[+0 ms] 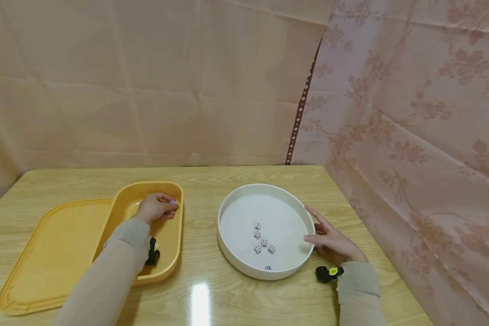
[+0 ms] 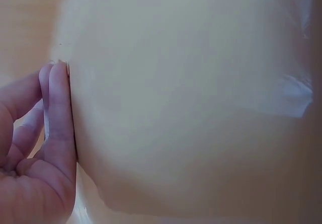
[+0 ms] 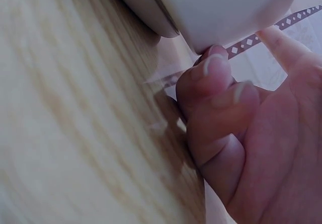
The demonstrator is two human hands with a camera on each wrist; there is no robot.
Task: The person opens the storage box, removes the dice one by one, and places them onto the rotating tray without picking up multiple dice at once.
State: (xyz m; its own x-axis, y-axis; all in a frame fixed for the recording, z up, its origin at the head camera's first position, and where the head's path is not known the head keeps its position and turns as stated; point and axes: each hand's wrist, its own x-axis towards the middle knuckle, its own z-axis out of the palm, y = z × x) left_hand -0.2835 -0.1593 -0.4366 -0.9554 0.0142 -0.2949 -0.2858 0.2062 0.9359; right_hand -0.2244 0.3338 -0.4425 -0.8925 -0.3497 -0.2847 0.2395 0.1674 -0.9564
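Note:
In the head view my left hand is over the yellow bin, near its far right corner. Thumb and fingers pinch a small white die with dark marks; the left wrist view does not show it. My right hand holds the right rim of a round white tray, thumb over the edge and fingers along the outer wall. Seen from the right wrist, curled fingers lie under and beside the tray wall. Several white dice lie in the tray, with red or blue pips.
A flat yellow lid lies on the wooden table, left of the bin and partly under its edge. Beige cloth hangs behind the table, and a floral cloth hangs along its right side.

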